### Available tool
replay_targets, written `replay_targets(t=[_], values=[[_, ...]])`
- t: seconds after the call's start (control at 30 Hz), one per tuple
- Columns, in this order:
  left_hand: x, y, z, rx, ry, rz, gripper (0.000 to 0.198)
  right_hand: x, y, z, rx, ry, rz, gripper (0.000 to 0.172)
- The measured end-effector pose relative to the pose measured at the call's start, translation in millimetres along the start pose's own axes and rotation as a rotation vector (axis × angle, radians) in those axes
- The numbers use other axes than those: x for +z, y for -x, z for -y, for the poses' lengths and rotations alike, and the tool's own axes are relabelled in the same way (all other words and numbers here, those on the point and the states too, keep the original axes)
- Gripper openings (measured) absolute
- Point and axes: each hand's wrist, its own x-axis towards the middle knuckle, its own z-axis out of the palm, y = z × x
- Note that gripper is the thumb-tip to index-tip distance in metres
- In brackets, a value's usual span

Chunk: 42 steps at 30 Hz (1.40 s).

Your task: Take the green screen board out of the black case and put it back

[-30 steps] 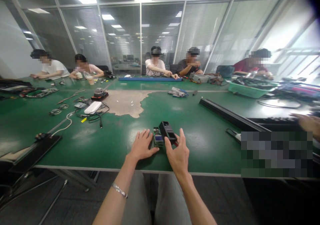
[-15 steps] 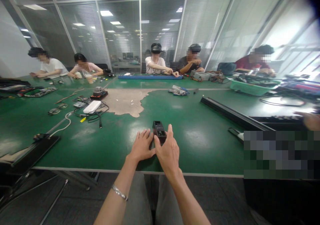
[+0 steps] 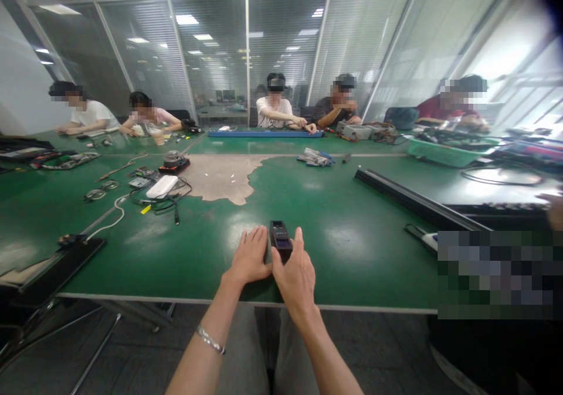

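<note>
A small black box-shaped device (image 3: 280, 235), with recesses and a dark bluish panel on its upper face, lies on the green table in front of me. My right hand (image 3: 297, 272) is around its near end, thumb on the left side and fingers along the right. The palm hides the device's nearest part. Just left of it, my left hand (image 3: 250, 259) lies flat with fingers stretched forward, its thumb pointing toward my right thumb. I cannot tell whether the left fingertips touch the device. Its exact kind does not show.
A white adapter (image 3: 162, 187) with tangled black cables lies ahead to the left, by a bare worn patch (image 3: 224, 178). A long black bar (image 3: 413, 196) slants at the right, near a green basket (image 3: 448, 153). Several people sit across the table; another person's hand (image 3: 555, 207) shows at right.
The black device has come slightly toward me, and its near panel now looks smooth and bluish. My right hand has shifted a little with it; my left hand stays almost still.
</note>
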Motion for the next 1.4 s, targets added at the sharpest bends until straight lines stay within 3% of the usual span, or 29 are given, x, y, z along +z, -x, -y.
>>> replay_targets(t=[0.47, 0.87, 1.13, 1.4], values=[[-2.8, 0, -3, 0.005, -0.018, -0.008, 0.081, 12, 10, -21, -0.096, -0.059, -0.015, 0.082], [-3.2, 0, -3, 0.01, -0.018, -0.013, 0.078, 15, 8, -28, -0.014, -0.19, -0.02, 0.082], [-1.9, -1, -3, 0.001, -0.023, -0.014, 0.078, 13, 10, -26, -0.041, -0.185, -0.044, 0.079], [-1.3, -3, -1, 0.003, -0.031, 0.013, 0.081, 13, -5, -14, -0.032, -0.13, -0.029, 0.09]])
